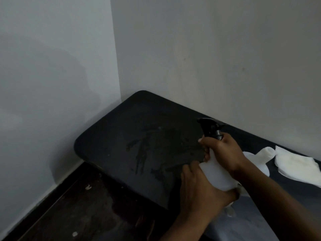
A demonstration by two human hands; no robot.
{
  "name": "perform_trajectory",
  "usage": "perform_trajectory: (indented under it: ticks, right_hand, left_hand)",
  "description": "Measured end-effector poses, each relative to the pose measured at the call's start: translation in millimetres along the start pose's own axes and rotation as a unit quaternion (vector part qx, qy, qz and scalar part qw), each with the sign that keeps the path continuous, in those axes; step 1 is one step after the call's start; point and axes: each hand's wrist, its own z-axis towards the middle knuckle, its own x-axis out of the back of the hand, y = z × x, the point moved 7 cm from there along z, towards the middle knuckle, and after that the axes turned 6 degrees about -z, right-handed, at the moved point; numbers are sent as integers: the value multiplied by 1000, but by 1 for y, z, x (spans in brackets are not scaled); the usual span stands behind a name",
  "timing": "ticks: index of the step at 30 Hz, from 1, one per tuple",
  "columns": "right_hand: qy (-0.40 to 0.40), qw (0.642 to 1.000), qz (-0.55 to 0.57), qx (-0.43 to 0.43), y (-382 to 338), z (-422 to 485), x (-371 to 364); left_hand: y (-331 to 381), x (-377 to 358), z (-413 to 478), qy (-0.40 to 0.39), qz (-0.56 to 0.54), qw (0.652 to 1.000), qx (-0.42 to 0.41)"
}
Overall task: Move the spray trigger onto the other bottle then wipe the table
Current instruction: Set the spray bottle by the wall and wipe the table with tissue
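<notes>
A white plastic bottle [217, 173] is held tilted above the black table [111, 136]. A black spray trigger [211, 127] sits on its neck, nozzle pointing left. My right hand [224, 152] grips the neck just under the trigger. My left hand [199, 192] wraps the bottle's base from below. Dark wet streaks [144, 153] lie on the tabletop in front of the nozzle. A second white bottle [257, 160] shows partly behind my right wrist. A white cloth [298, 164] lies on the table at the right.
The table stands in a corner between two pale walls [208, 49]. Its rounded left end overhangs a dark wooden floor [78, 206] with a few small white scraps. A pale, translucent patch [243, 221] covers the table's near right part.
</notes>
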Motion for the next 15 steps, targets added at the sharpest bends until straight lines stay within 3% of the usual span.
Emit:
perform_trajectory:
  ticks: [8, 12, 15]
  right_hand:
    - [-61, 998, -5, -15, 6, -9, 0]
    - [-28, 999, -7, -38, 13, -14, 8]
    - [-10, 997, 58, -45, 14, -23, 18]
  left_hand:
    - [7, -12, -5, -1, 15, 998, -67]
    - [11, -18, -6, -10, 32, 996, -86]
    - [26, -23, -7, -24, 75, 987, -138]
